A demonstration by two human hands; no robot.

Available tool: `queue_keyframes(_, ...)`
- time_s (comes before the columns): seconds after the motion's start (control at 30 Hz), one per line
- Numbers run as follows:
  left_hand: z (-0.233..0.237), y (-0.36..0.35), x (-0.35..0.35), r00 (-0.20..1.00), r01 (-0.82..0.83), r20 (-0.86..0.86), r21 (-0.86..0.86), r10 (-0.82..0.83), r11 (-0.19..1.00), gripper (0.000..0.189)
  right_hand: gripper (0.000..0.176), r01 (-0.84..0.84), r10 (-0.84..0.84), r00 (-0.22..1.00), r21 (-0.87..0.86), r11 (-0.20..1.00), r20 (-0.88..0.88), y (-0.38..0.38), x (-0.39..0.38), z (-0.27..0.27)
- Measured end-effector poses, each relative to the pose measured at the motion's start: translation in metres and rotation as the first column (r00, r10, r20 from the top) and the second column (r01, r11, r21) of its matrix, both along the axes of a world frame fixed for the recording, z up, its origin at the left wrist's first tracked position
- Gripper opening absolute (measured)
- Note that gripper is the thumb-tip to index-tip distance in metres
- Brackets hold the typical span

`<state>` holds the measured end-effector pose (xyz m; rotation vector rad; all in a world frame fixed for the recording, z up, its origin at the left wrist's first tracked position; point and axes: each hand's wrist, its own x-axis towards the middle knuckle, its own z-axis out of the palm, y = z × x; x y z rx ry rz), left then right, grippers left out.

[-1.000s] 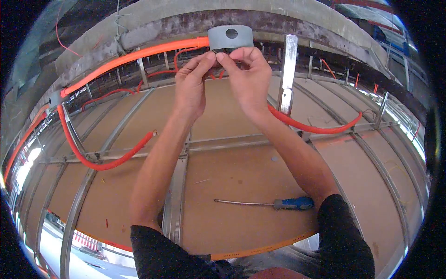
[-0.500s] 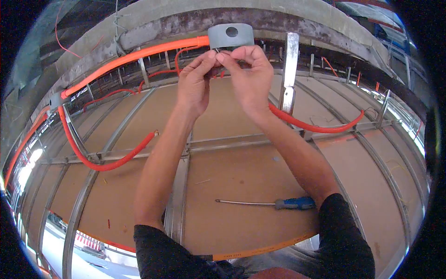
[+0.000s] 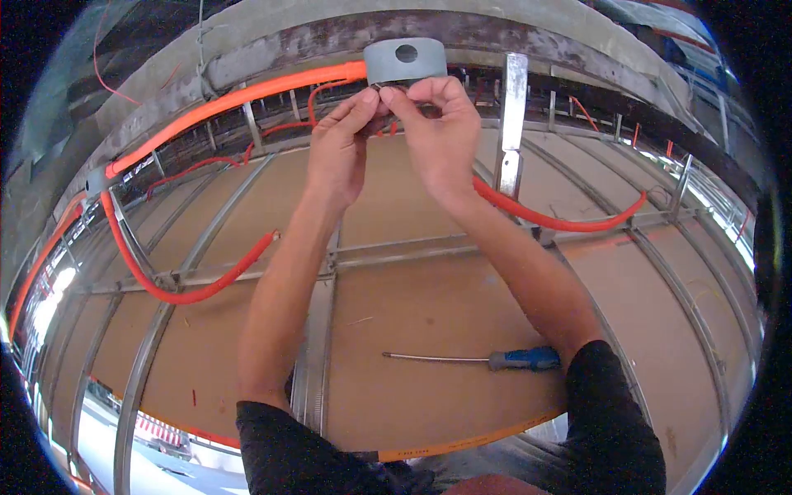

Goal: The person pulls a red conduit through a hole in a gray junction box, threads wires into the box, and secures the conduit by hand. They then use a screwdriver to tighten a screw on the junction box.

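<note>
Both hands are raised to a grey round junction box fixed under the concrete beam. My left hand and my right hand meet just below the box, thumbs and forefingers pinching thin wires that hang from its underside. The wires themselves are mostly hidden by my fingers; a bit of red wire shows between the hands. An orange conduit enters the box from the left.
A blue-handled screwdriver lies on the brown board between my arms. Metal framing channels cross the board. More orange conduit loops at left and another run passes right. A steel hanger strap stands beside my right hand.
The view has shifted slightly; my hands and the box sit a little higher and to the left in the picture. The pinch on the wires is unchanged.
</note>
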<state>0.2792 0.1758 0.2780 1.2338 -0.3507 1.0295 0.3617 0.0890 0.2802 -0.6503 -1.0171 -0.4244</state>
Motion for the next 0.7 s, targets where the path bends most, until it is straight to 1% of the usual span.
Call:
queue_keyframes(0.07,0.000,0.000,-0.001,1.000,0.008,0.000,-0.009,-0.008,1.000,0.022,0.023,-0.015,0.015,1.000,0.002,1.000,-0.006,-0.001,-0.001,0.001)
queue_keyframes(0.17,0.001,0.000,-0.003,0.999,-0.005,-0.032,0.012,0.005,1.000,0.022,0.023,0.023,-0.023,1.000,-0.017,1.000,0.009,-0.004,-0.003,0.001)
queue_keyframes(0.27,0.001,-0.002,-0.003,1.000,0.003,-0.013,0.012,-0.003,1.000,0.021,0.022,-0.025,0.025,1.000,-0.024,0.999,-0.013,-0.004,-0.002,0.000)
queue_keyframes(0.33,0.001,-0.001,-0.002,1.000,0.009,-0.009,0.039,-0.009,0.999,0.020,0.022,-0.068,0.068,0.997,0.017,0.998,0.021,-0.004,0.001,0.000)
queue_keyframes(0.43,0.000,-0.001,-0.002,1.000,-0.005,-0.018,0.036,0.005,0.999,0.020,0.022,-0.076,0.076,0.997,-0.007,0.997,0.024,-0.006,-0.001,0.001)
queue_keyframes(0.47,0.001,0.000,-0.003,1.000,-0.005,-0.018,0.037,0.005,0.999,0.020,0.022,-0.076,0.076,0.997,-0.006,0.997,0.024,-0.006,-0.002,0.001)
queue_keyframes(0.53,0.003,0.001,-0.004,0.999,-0.001,-0.051,0.026,0.002,1.000,0.020,0.021,0.023,-0.023,0.999,-0.013,1.000,0.040,-0.006,-0.004,0.001)
queue_keyframes(0.7,0.004,-0.010,-0.007,0.999,-0.024,-0.044,0.051,0.026,0.998,0.021,0.021,-0.005,0.005,0.999,0.012,1.000,0.036,-0.004,0.000,0.000)
